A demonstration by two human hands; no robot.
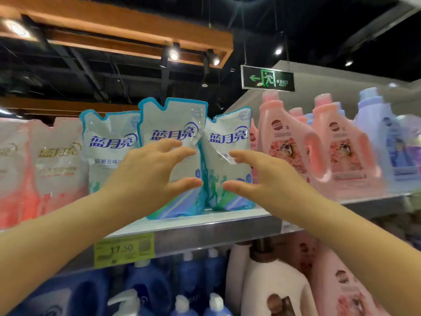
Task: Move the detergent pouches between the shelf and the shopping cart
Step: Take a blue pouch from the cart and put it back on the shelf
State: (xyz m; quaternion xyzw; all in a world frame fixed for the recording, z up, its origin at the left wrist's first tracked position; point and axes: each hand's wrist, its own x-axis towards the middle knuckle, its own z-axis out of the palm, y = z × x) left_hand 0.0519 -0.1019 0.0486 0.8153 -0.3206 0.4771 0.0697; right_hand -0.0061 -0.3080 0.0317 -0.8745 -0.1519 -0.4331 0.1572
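Three white and blue detergent pouches stand upright on the top shelf (pixel 205 226). The middle pouch (pixel 173 124) sits at the shelf's front edge, ahead of the left pouch (pixel 107 142) and the right pouch (pixel 225 133). My left hand (pixel 150 172) is spread in front of the middle pouch's lower half, fingers and thumb apart, holding nothing. My right hand (pixel 257 174) reaches in front of the right pouch, fingers spread, also holding nothing. Whether the fingertips touch the pouches cannot be told. No shopping cart is in view.
Pink pouches (pixel 57 160) stand to the left, pink bottles (pixel 293 142) and pale blue bottles (pixel 376 124) to the right. A yellow price tag (pixel 124 249) reading 17.50 hangs on the shelf edge. Blue bottles (pixel 145 286) and pink bottles (pixel 273 281) fill the shelf below.
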